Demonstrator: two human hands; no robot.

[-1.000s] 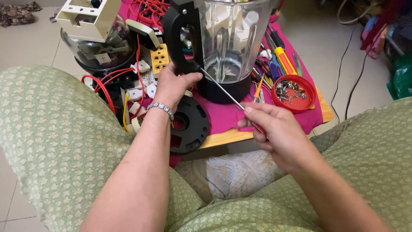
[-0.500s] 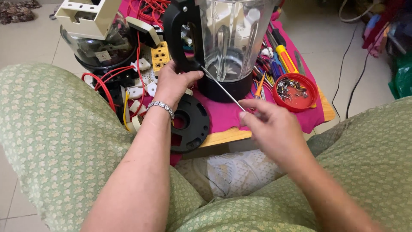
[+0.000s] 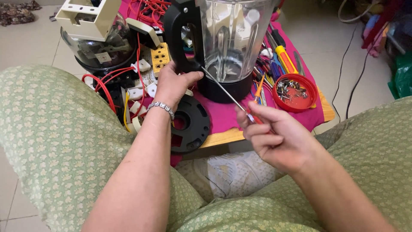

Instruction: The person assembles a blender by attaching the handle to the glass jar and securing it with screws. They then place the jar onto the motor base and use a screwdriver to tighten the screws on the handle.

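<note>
A clear blender jar [image 3: 234,41] with a black handle and black base stands on a pink cloth [image 3: 223,114] on a low wooden board. My left hand [image 3: 174,86], with a silver bracelet at the wrist, grips the lower end of the black handle. My right hand [image 3: 274,137] holds a long thin screwdriver [image 3: 225,92] by its orange handle. The metal shaft slants up and left, its tip at the foot of the jar handle close to my left fingers.
A black round plate [image 3: 189,124] lies at the board's near edge. Left are a second jar under a cream housing [image 3: 92,36], red wires and white parts. Right of the jar sit a red lid of screws [image 3: 295,92] and several screwdrivers. My knees flank the board.
My right hand has drawn back a little toward me with the screwdriver, its tip still by the jar handle. My left hand has stayed on the handle.
</note>
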